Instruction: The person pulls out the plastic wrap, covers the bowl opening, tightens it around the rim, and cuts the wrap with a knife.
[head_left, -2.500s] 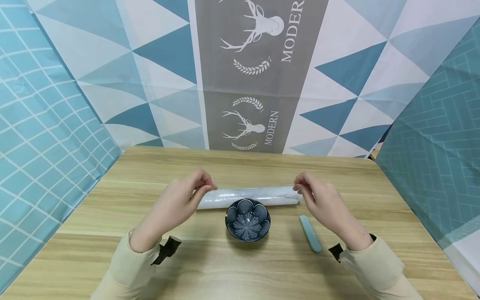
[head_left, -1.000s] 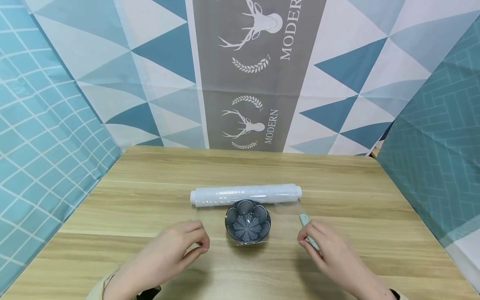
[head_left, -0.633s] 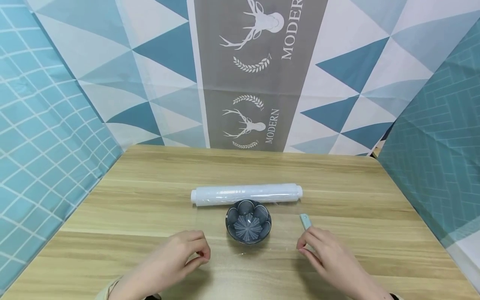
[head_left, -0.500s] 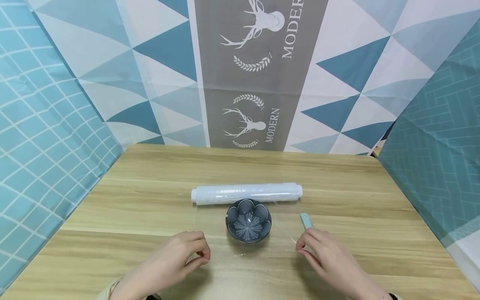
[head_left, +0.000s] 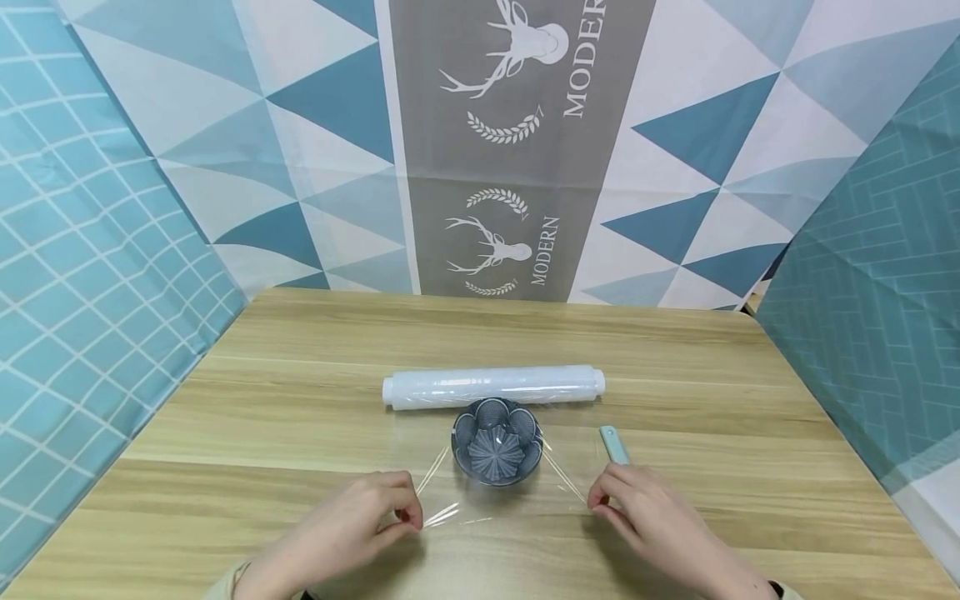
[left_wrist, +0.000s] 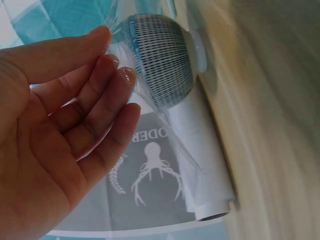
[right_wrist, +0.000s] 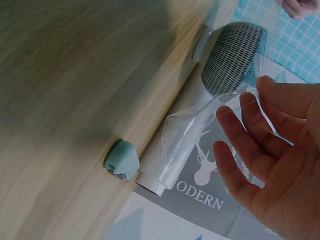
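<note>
A dark blue patterned bowl (head_left: 497, 454) stands in the middle of the table, under a sheet of clear plastic wrap (head_left: 442, 514) drawn from the roll (head_left: 491, 387) behind it. My left hand (head_left: 360, 521) pinches the near left corner of the sheet between thumb and fingertips, and its other fingers curve loosely in the left wrist view. At the near right corner, my right hand (head_left: 652, 521) pinches the film likewise. Creases run from both hands toward the bowl. The bowl's ribbed outer wall (left_wrist: 162, 60) shows through the film in the left wrist view.
A slim pale green tool (head_left: 615, 446) lies right of the bowl, its near end hidden behind my right hand; its rounded end (right_wrist: 122, 159) shows in the right wrist view. The wooden table (head_left: 285, 400) meets patterned cloth walls at the back and sides.
Both hands came from the roll toward the near edge, drawing the film over the bowl. In the last half second they shifted slightly nearer and creases appeared in the film.
</note>
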